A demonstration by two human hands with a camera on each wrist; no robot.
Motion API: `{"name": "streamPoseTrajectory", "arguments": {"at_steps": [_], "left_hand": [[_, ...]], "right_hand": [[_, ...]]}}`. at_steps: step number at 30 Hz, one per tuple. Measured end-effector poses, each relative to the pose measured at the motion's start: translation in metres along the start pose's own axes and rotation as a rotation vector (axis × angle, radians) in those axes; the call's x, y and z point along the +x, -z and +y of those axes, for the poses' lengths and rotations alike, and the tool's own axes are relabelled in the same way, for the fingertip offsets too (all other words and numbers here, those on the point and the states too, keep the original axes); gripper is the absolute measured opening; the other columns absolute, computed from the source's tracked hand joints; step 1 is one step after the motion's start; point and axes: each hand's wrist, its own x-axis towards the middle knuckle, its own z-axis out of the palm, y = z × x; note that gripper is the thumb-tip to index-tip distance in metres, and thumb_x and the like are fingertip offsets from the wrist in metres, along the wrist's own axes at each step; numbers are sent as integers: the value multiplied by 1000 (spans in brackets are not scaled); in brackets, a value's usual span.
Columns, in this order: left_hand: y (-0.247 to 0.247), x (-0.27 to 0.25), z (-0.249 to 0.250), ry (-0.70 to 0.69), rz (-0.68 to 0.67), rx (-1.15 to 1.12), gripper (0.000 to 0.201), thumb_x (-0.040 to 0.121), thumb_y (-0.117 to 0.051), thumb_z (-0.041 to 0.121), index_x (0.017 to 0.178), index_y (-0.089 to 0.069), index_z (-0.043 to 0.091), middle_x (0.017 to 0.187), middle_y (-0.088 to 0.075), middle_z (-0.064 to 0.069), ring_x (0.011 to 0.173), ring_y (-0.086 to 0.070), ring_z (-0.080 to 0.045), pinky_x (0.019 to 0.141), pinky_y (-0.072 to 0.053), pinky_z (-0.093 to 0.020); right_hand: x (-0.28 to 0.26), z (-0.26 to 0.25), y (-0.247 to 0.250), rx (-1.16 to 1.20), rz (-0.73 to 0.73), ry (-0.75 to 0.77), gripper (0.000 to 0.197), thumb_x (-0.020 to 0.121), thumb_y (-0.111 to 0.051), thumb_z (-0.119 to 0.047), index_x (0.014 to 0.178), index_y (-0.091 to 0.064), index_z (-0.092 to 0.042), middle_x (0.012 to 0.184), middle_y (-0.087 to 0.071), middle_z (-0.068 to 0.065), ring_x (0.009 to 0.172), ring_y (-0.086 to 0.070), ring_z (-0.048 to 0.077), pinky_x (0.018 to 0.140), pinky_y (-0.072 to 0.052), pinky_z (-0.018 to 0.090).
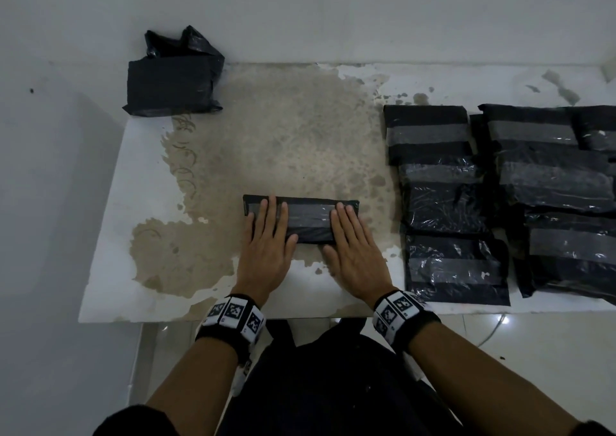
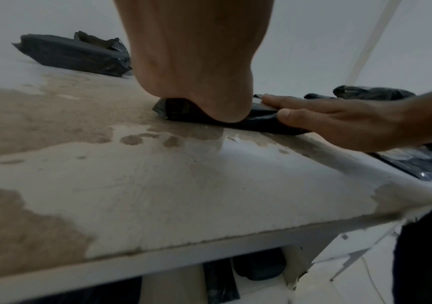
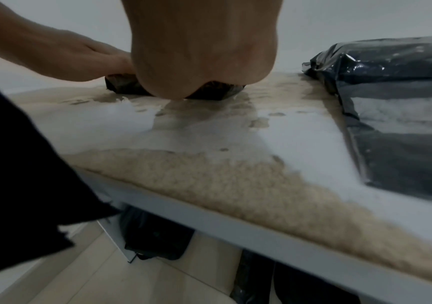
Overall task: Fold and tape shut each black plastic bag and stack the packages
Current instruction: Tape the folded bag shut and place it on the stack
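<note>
Bare table [image 1: 300, 135] ahead — taped packages [image 1: 446, 202] crowd the right.

So the table [image 1: 110, 222] runs left to right with its far edge up against the wall [image 1: 333, 12]. One small package [image 1: 308, 218] sits on it roughly in the middle, toward the near edge. The left hand [image 1: 266, 245] lies flat on its left end, the right hand [image 1: 353, 248] flat on its right end, fingers pointing toward the wall. Far left corner, at the back, there's a lone bag [image 1: 173, 78] touching the wall. Over on the right side sit the taped packages [image 1: 450, 202], overlapping each other in two rows running from the wall to the near edge, well apart from that lone bag.
</note>
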Motion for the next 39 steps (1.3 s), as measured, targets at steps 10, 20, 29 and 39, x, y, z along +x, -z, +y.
{"name": "streamPoseTrajectory", "arguments": {"at_steps": [10,20,29,39], "left_hand": [[2,14,-4,-212,-7,49,55,107,-24,35,154,-37,10,164,-28,-8,154,-18,-29,121,-21,-56],[8,43,16,619,25,-252,99,86,-45,78,160,-14,19,166,-13,-13,149,-20,-35,120,-19,-50],[1,36,4,523,75,-209,89,89,-39,77,156,-29,19,158,-35,-11,140,-35,-36,111,-29,-52],[-3,29,-11,507,101,-296,66,103,-24,53,157,-29,17,159,-37,-8,148,-26,-35,118,-18,-55]], "right_hand": [[30,-13,1,-82,19,121,59,107,-27,-44,157,-35,-13,165,-27,12,154,-21,29,119,-27,56],[67,-37,-5,206,138,-541,85,93,-44,-72,159,-28,-21,162,-28,14,147,-30,35,116,-25,55],[63,-27,-12,278,237,-482,72,96,-49,-62,151,-43,-16,152,-42,15,138,-39,34,113,-31,49],[54,2,-10,286,211,-380,46,106,-33,-39,148,-48,-30,149,-51,-2,141,-37,29,116,-26,52]]}}
